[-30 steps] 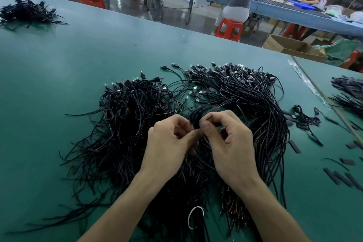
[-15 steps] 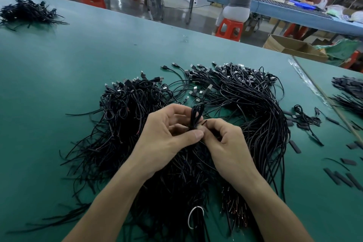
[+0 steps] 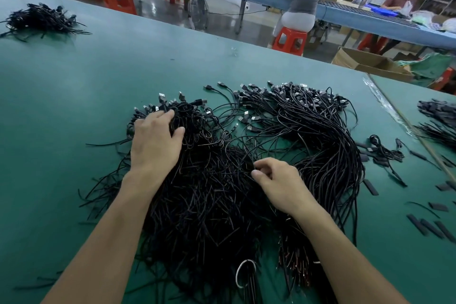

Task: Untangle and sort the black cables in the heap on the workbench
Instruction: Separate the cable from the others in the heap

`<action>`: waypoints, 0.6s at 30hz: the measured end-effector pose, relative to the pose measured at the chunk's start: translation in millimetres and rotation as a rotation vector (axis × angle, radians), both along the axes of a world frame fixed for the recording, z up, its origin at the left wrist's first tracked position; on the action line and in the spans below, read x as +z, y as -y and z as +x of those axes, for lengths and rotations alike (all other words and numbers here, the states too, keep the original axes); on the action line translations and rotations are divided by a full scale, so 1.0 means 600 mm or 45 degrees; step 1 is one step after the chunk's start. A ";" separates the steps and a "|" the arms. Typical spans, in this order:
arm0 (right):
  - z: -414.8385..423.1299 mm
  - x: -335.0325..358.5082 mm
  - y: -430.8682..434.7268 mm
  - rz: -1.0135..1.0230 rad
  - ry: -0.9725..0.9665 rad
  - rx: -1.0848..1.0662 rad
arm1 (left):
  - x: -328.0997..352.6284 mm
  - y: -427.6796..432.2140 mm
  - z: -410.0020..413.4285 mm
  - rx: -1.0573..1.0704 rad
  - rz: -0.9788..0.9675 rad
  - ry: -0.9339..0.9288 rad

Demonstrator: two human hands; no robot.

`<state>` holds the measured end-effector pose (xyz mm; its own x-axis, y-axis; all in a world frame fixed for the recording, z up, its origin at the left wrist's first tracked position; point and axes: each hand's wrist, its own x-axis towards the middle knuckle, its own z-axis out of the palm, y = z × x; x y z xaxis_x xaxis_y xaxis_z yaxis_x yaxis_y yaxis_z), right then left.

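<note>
A big heap of black cables (image 3: 212,192) with USB plugs at their far ends covers the middle of the green workbench (image 3: 74,96). My left hand (image 3: 154,142) lies spread on the left clump of the heap, fingers reaching into the plugs. My right hand (image 3: 277,181) sits at the heap's centre, thumb and forefinger pinching a black cable end. A curved bundle of cables (image 3: 328,145) arcs along the heap's right side.
A second small cable pile (image 3: 40,21) lies at the far left. Loose black sleeves (image 3: 429,227) and a short coiled cable (image 3: 383,149) lie to the right, more cables (image 3: 439,121) beyond a seam. A white tie loop (image 3: 243,273) sits near me. People sit at a blue bench behind.
My left hand left the centre, where both hands held a small cable bundle, and moved up-left onto the left clump. My right hand stayed at the centre, now lower.
</note>
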<state>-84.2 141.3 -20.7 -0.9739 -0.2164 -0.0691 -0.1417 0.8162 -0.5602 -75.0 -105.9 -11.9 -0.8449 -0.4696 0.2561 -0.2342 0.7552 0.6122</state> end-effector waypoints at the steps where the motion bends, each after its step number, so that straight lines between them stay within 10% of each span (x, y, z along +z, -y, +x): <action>1: 0.000 -0.003 0.010 0.031 0.001 -0.003 | 0.001 -0.003 -0.001 0.017 -0.080 0.031; 9: -0.009 -0.021 0.069 0.089 -0.031 -0.150 | 0.006 -0.058 0.023 -0.174 -0.157 -0.456; 18: 0.007 0.020 0.068 -0.162 -0.280 -0.127 | -0.015 -0.089 0.022 -0.661 -0.010 -0.143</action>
